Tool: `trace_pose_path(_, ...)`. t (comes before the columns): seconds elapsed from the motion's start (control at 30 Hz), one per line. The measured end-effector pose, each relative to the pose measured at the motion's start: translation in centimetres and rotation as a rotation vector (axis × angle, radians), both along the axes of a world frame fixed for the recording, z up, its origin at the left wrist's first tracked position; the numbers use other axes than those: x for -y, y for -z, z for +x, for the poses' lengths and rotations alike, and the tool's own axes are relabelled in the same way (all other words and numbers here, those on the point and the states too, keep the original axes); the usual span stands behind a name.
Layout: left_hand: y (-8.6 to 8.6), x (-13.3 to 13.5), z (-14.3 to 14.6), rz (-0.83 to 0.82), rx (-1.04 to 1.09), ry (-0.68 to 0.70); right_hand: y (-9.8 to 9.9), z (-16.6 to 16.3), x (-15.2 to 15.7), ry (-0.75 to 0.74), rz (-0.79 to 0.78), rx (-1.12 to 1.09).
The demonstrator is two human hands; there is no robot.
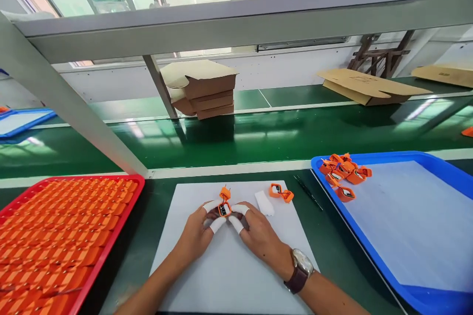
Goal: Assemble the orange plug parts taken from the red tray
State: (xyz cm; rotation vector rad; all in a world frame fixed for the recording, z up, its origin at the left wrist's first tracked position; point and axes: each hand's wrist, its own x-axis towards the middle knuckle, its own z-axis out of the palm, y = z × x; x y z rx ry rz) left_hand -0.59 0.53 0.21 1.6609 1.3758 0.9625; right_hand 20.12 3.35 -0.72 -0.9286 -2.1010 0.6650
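Between my two hands, over a white work mat [236,270], is a small orange plastic housing [224,209] with dark and white parts inside. Wires join it to an orange cap [225,193] just beyond it. My left hand [197,229] pinches the housing's left side, and my right hand [254,231] grips its right side. White finger covers are on the thumbs and index fingers. Farther right on the mat lie a folded white cloth or paper [264,203] and another opened orange housing [281,192] with its cap wired to it.
On the left, a red tray [139,184] holds rows of orange housings. On the right, a blue tray [391,275] carries several opened ones in its far left corner. Dark tweezers [308,192] lie between mat and blue tray. Behind stand a metal frame [236,24] and cardboard boxes [210,91].
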Motion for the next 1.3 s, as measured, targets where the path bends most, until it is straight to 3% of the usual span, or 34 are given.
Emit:
trace_pose_path(0.13, -0.8, 0.6, 0.8, -0.220, 0.395, -0.014, -0.2, -0.1, 0.3, -0.026, 0.103, -0.090)
trace_pose_path(0.27, -2.0, 0.6, 1.2, -0.324, 0.514, -0.044, -0.6, -0.4, 0.6, -0.071, 0.276, -0.124)
trace_pose_path(0.37, -2.2, 0.5, 1.1, -0.344, 0.551, -0.028, -0.9, -0.4, 0.8, -0.115, 0.241, -0.134)
trace_pose_path(0.47, -1.8, 0.7, 0.8, -0.228, 0.489, -0.019, -0.7, -0.2, 0.8, -0.110, -0.005, -0.169)
trace_pose_path(0.63, -0.4, 1.2, 0.2, 0.235, 0.072, -0.046, 0.3, 0.2, 0.8, -0.065, -0.382, -0.321)
trace_pose_path(0.7, -0.1, 1.3, 0.0, 0.322, -0.026, -0.045, 0.5, 0.1, 0.8, -0.079, -0.469, -0.306)
trace_pose_path(0.9, 0.3, 1.3, -0.3, 0.220, -0.037, -0.016, 0.0, -0.5, 0.9, 0.042, -0.432, -0.277)
trace_pose_path(1.1, 0.6, 1.7, 0.7, 0.218, 0.018, -0.163, -0.9, -0.8, 1.7, -0.095, -0.245, -0.176)
trace_pose_path(1.3, 0.0, 1.6, 0.1, 0.111, 0.036, 0.068, -0.1, -0.8, 0.9, 0.023, -0.433, -0.315)
